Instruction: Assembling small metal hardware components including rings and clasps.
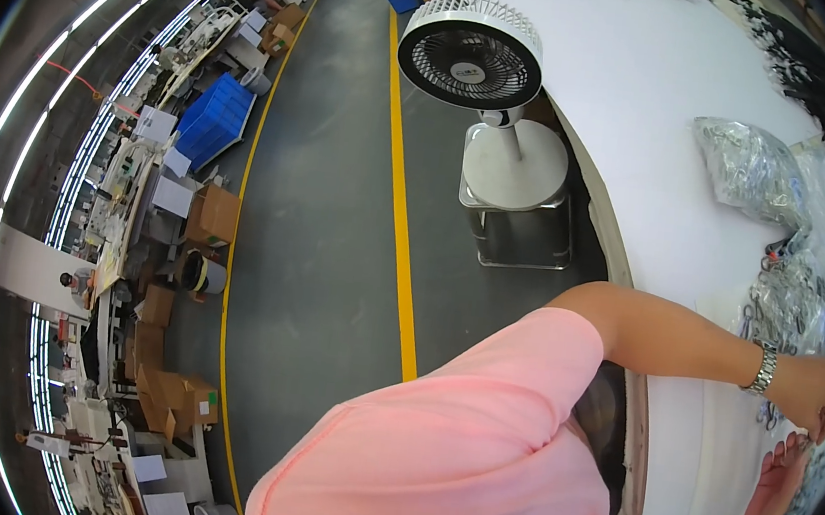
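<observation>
My left hand (809, 392), with a metal-banded watch (763, 367) on its wrist, is at the right edge of the view over a white table (642, 81). Its fingers are closed in a pinch, and a thin dark tip shows at them. Just below, my right hand (777, 482) is turned palm up with curled fingers. The fingertips of both hands meet around something small that I cannot make out. Beside my left wrist lies a heap of small shiny metal pieces (775, 296), partly under clear plastic. A filled clear plastic bag (752, 168) lies farther up the table.
A white round fan (471, 63) stands on a metal-framed stool (520, 239) beside the table. Yellow lines (401, 196) mark the grey floor. Workbenches with cardboard boxes (213, 214) and a blue crate (214, 121) line the left. Dark material (804, 72) lies along the table's far edge.
</observation>
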### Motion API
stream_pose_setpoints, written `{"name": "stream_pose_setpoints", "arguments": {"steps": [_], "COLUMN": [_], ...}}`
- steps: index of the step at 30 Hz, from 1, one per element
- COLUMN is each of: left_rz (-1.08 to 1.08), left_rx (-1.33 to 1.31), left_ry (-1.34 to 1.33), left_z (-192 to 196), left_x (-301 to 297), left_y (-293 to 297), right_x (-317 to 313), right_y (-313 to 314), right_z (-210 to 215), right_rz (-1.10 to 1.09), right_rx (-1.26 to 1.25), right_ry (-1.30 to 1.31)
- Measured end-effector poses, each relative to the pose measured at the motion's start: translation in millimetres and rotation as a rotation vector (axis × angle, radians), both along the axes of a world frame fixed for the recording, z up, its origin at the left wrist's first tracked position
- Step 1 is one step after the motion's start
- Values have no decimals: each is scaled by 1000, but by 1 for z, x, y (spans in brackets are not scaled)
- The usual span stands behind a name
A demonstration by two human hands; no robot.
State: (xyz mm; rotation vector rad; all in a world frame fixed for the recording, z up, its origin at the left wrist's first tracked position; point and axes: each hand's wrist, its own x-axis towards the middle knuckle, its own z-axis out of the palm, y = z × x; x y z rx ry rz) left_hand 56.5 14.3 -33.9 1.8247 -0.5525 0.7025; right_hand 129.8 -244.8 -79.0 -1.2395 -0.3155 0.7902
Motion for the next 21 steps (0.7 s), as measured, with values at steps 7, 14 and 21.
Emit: {"name": "stream_pose_setpoints", "arguments": {"steps": [7, 14, 21], "left_rz": [-306, -171, -91], "left_rx": [-162, 26, 100], "left_ry": [204, 461, 601], "left_z": [9, 20, 28], "left_x": [-32, -45, -53], "left_y": [-10, 4, -16], "right_x": [-52, -82, -87], "right_y": [-20, 35, 23], "right_z": [-19, 35, 40], "right_rz": [90, -15, -178], "right_rx": [388, -134, -120], "right_ry": [230, -153, -237]}}
